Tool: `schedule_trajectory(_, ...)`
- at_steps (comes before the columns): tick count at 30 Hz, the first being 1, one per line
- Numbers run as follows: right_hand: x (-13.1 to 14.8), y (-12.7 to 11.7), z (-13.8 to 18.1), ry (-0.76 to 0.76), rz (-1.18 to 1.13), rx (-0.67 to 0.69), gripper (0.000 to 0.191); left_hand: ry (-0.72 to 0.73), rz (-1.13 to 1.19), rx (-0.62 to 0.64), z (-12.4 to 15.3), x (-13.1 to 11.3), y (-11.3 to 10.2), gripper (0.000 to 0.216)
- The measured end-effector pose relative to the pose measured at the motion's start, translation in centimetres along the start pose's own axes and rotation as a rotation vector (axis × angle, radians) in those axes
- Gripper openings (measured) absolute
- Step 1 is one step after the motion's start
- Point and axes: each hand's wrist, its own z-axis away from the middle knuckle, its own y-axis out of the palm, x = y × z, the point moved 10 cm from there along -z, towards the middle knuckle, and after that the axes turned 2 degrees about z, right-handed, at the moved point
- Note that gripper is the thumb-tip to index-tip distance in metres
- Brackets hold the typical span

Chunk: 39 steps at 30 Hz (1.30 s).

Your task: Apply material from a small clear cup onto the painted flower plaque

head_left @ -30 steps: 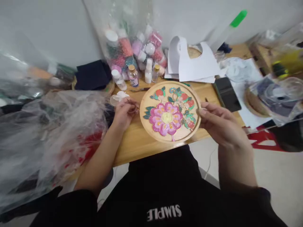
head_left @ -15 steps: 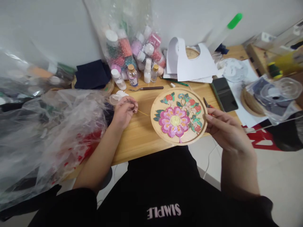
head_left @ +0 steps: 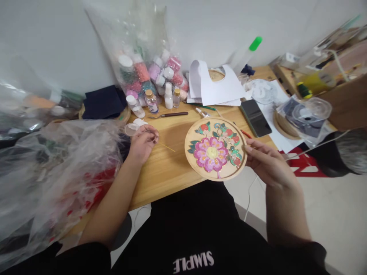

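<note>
My right hand (head_left: 269, 162) grips the right rim of a round wooden plaque (head_left: 197, 168), thumb on top, and holds it tilted above the table's front edge. On its face is a pink flower (head_left: 212, 153) with a yellow centre, green leaves and red fruits, outlined in gold. Over the table to the left, my left hand (head_left: 142, 143) is closed round a coil of thin wire (head_left: 151, 132). A gold-coloured end of the wire (head_left: 169, 147) sticks out toward the plaque without touching it. Behind the plaque, red-handled pliers or cutters (head_left: 246, 133) are partly hidden.
Along the back stand small bottles (head_left: 151, 102) and a plastic bag of coloured jars (head_left: 140, 72). A dark-handled tool (head_left: 174, 114) lies before them. At right are a phone (head_left: 256, 117) and spools (head_left: 308, 110). Crumpled plastic sheeting (head_left: 57, 160) covers the left side.
The view has shifted slightly to the right. The plaque sits a little farther from my left hand, and the wire's end now points lower. Both hands keep their holds.
</note>
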Motion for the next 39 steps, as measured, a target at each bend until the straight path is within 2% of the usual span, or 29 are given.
schedule_trajectory(9, -0.6, -0.5, 0.2, 0.004, -0.005, -0.003, 0.030, 0.002, -0.010, 0.032, -0.1, -0.1, 0.1, 0.015)
schedule_trajectory(31, 0.0, 2.0, 0.4, -0.076, 0.118, 0.137, 0.025, -0.008, -0.010, 0.017, 0.0, -0.1, 0.2, 0.013)
schedule_trajectory(39, -0.8, 1.6, 0.4, 0.028, 0.098, 0.130, 0.024, -0.019, 0.004, 0.022, 0.1, 0.0, 0.3, 0.014)
